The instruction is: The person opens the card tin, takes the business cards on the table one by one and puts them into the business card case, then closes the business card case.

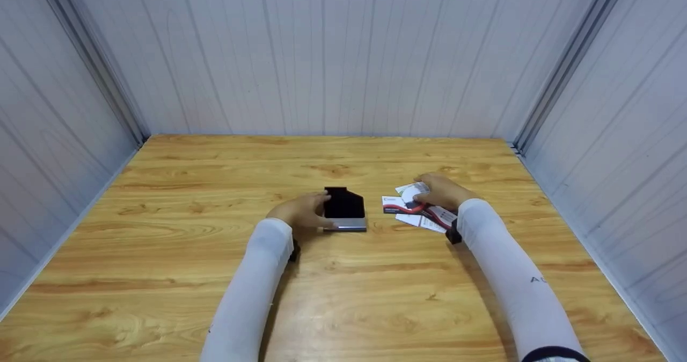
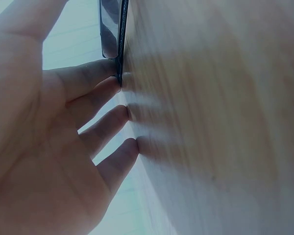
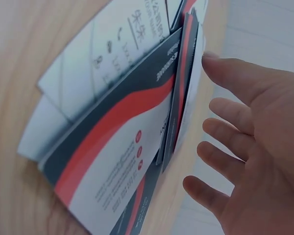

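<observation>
A small black business card holder (image 1: 344,203) with a silvery front strip lies on the table. At its left side my left hand (image 1: 300,211) has its thumb near the front strip; in the left wrist view the extended index finger touches the holder's dark edge (image 2: 121,46), with the other fingertips at the tabletop. To the right lies a loose, fanned pile of business cards (image 1: 394,203), white with red and black bands, printed text showing on the cards (image 3: 122,161). Over the pile's far right side hovers my right hand (image 1: 443,190), fingers spread and relaxed, holding nothing.
The wood-grain table (image 1: 343,292) runs back to a pale panelled wall (image 1: 343,56). Similar panels stand on the left (image 1: 53,152) and right (image 1: 617,152). A narrow gap of tabletop separates the holder from the cards.
</observation>
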`<control>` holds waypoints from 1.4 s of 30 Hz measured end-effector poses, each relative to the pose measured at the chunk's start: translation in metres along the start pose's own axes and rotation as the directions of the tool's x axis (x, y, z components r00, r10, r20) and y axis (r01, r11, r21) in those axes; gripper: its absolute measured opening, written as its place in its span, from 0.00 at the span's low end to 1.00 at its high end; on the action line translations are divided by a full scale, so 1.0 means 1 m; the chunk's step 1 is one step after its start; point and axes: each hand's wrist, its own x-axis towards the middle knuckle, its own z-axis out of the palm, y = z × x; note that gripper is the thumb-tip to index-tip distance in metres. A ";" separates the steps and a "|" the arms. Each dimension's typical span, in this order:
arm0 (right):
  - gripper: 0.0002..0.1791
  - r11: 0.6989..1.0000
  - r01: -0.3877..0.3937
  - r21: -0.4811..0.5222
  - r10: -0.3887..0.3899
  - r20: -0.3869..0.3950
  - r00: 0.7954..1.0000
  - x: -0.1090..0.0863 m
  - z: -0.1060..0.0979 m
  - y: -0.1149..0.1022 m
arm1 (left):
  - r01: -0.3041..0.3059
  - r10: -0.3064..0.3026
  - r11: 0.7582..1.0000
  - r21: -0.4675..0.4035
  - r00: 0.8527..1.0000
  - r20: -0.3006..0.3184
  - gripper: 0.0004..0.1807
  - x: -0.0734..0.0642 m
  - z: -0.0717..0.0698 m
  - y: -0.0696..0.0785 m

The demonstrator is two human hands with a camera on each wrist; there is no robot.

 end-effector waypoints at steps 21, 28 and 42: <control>0.33 0.998 -0.033 -0.057 0.038 0.075 0.996 0.003 -0.006 0.002 | -0.029 0.029 0.998 0.049 1.000 -0.003 0.51 -0.001 0.000 0.002; 0.34 0.998 -0.061 -0.026 0.064 0.109 0.992 0.004 -0.010 0.005 | -0.005 0.005 0.999 0.034 1.000 -0.006 0.52 -0.001 0.001 0.002; 0.30 0.995 -0.075 0.065 0.069 0.094 0.993 0.003 -0.009 0.006 | -0.023 0.023 1.000 0.016 1.000 -0.004 0.52 -0.001 -0.001 0.002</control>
